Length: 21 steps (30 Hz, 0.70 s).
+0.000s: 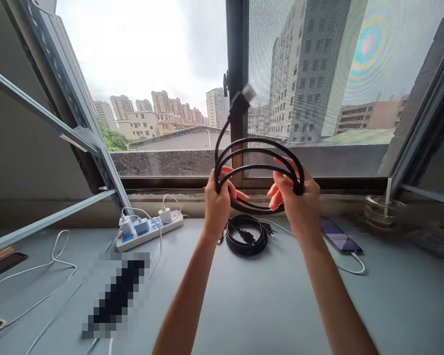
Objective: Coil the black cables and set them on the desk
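Between my two hands a black cable (261, 140) hangs in several loose loops, held up in front of the window. Its plug end (240, 102), with a blurred metal tip, sticks up at the upper left of the loops. My left hand (219, 195) is closed around the left side of the coil, thumb in front. Opposite it, my right hand (296, 190) grips the right side of the loops, fingers curled inward. Below them on the table lies a second coiled black cable (246, 251), with its connectors resting across the coil.
A white power strip (170, 226) with chargers plugged in stands at the back left. A pixelated dark object (114, 298) lies on the left of the table. On the right are a phone (341, 235) on a white cable and a clear cup (381, 212) with a straw. Metal shelf posts (109, 167) frame the left.
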Available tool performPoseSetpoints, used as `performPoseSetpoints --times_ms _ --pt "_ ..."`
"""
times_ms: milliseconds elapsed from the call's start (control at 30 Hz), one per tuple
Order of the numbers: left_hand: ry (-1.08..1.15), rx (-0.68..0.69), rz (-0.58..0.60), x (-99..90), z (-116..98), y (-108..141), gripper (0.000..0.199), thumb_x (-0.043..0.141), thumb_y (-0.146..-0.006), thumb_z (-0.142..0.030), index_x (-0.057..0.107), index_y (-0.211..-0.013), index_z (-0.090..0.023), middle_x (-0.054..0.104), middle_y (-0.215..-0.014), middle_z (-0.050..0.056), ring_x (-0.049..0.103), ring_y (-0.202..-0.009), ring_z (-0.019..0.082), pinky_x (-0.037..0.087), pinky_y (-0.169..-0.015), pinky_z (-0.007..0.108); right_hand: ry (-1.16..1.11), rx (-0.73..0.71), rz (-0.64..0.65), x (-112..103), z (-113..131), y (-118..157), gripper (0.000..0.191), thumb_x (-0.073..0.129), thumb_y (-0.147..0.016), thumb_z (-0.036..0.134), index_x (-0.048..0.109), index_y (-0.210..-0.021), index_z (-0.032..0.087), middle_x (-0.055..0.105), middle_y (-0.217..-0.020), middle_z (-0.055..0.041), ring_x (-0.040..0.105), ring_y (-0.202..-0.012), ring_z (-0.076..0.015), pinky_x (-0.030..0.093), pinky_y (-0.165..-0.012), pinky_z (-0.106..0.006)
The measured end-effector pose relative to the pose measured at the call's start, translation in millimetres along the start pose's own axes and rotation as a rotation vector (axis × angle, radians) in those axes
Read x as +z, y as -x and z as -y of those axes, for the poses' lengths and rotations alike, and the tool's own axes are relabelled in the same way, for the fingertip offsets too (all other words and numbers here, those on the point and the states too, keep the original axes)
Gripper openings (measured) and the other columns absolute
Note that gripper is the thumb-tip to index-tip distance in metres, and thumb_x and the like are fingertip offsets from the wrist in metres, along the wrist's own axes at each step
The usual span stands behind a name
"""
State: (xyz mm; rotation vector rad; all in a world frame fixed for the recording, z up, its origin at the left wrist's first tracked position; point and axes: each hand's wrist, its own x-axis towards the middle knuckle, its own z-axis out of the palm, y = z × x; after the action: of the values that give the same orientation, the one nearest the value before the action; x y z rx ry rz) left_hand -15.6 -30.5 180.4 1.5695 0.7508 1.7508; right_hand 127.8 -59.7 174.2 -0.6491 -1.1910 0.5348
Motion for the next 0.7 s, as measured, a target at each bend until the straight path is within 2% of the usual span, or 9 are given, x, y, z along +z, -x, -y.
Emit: performPoseSetpoints --times_ms 100,167,233,333,433,500,600,700 --pt "-0.218 0.08 -0.079 -9.2 -5 -2 0.023 0.047 -0.078 -0.015 0.059 -0.098 -0.021 0.038 -0.048 -0.01 0.06 -0.048 0.007 0.041 -0.045 0.01 0.131 -0.066 0.106 -2 -2 2 0.024 0.058 -0.085 0.028 0.062 -0.107 0.02 0.059 -0.058 0.0057 0.049 -0.036 -0.0067 0.038 -0.035 -0.017" --pt "-0.229 0.071 -0.06 -12.6 -7 -3 0.029 0.047 -0.076 -0.014 0.06 -0.1 -0.02 0.039 -0.047 -0.009 0.062 -0.052 0.009 0.041 -0.044 0.01 0.192 -0.112 0.171 -1 -3 3 0.024 0.057 -0.085 0.026 0.061 -0.109 0.022 0.063 -0.068 0.0042 0.049 -0.038 -0.0062 0.039 -0.035 -0.017" --pt "-0.169 0.033 -0.006 -13.8 -7 -3 0.029 0.046 -0.076 -0.018 0.06 -0.102 -0.02 0.043 -0.046 -0.008 0.058 -0.045 0.009 0.037 -0.038 0.012 0.241 -0.163 0.151 2 -4 4 0.032 0.061 -0.083 0.028 0.059 -0.115 0.026 0.067 -0.084 0.001 0.05 -0.043 -0.006 0.042 -0.037 -0.018" --pt "-0.108 -0.004 0.033 -13.0 -6 -4 0.024 0.048 -0.075 -0.02 0.06 -0.096 -0.02 0.044 -0.046 -0.009 0.04 -0.032 0.005 0.028 -0.031 0.013 0.299 -0.268 0.068 3 -4 4 0.047 0.068 -0.079 0.034 0.057 -0.125 0.03 0.064 -0.105 -0.0031 0.053 -0.055 -0.0079 0.045 -0.041 -0.02" --pt "-0.108 -0.033 0.076 -11.1 -8 -2 0.017 0.051 -0.076 -0.023 0.061 -0.089 -0.019 0.039 -0.043 -0.01 0.032 -0.03 0.003 0.025 -0.03 0.012 0.302 -0.333 0.074 2 -5 3 0.042 0.067 -0.081 0.034 0.061 -0.123 0.028 0.063 -0.101 -0.0034 0.058 -0.066 -0.0112 0.049 -0.048 -0.023" --pt "-0.098 -0.066 0.125 -10.0 -10 -1 0.014 0.056 -0.078 -0.03 0.061 -0.084 -0.018 0.036 -0.041 -0.01 0.029 -0.03 0.002 0.022 -0.029 0.012 0.321 -0.352 0.082 0 -6 0 0.036 0.064 -0.084 0.033 0.064 -0.119 0.027 0.063 -0.096 -0.0026 0.059 -0.067 -0.0114 0.049 -0.049 -0.023" --pt "-0.059 -0.137 0.177 -9.1 -13 1 0.029 0.07 -0.073 -0.044 0.059 -0.077 -0.018 0.034 -0.043 -0.011 0.027 -0.032 0.001 0.021 -0.029 0.012 0.375 -0.343 0.08 -1 -10 -4 0.031 0.063 -0.085 0.033 0.067 -0.114 0.024 0.065 -0.092 -0.002 0.057 -0.062 -0.0099 0.046 -0.047 -0.022" --pt "-0.052 -0.202 0.175 -9.1 -15 3 0.043 0.08 -0.063 -0.051 0.055 -0.072 -0.017 0.035 -0.05 -0.011 0.025 -0.035 -0.002 0.02 -0.03 0.01 0.417 -0.32 0.064 -1 -14 -6 0.026 0.06 -0.087 0.033 0.069 -0.108 0.021 0.065 -0.09 -0.0025 0.057 -0.061 -0.0098 0.044 -0.046 -0.021"
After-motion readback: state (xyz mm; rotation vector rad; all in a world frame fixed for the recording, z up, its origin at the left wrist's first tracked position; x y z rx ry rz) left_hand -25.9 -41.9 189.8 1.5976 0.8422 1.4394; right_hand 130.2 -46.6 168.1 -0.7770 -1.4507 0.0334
